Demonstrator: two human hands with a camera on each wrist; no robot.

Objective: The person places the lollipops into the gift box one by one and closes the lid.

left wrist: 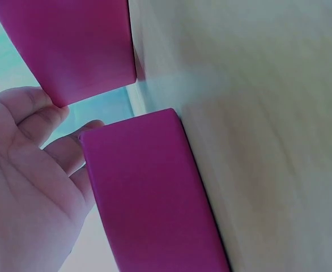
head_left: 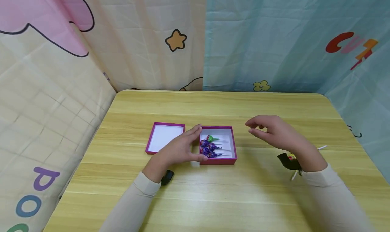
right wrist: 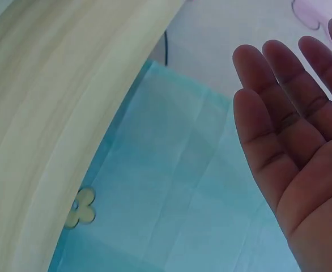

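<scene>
So the left hand [head_left: 180, 148] is nearest, spread wide, thumb and fingers gripping the box [head_left: 220, 161] along its left side. Lollipops [head_left: 212, 146] lie inside, heads left, sticks pointing right, roughly toward the right hand [head_left: 276, 133], loosely curved, empty and clear of the box.

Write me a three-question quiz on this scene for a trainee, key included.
1. True or false: the right grip is empty.
2. Multiple choice: which color is the one lollipop in the box that doesn't match the others there?
A) orange
B) green
C) white
3. Fill in: in the head view, the lid lies to the ____ of the box.

Key: 1. True. 2. B. 3. Left.
</scene>
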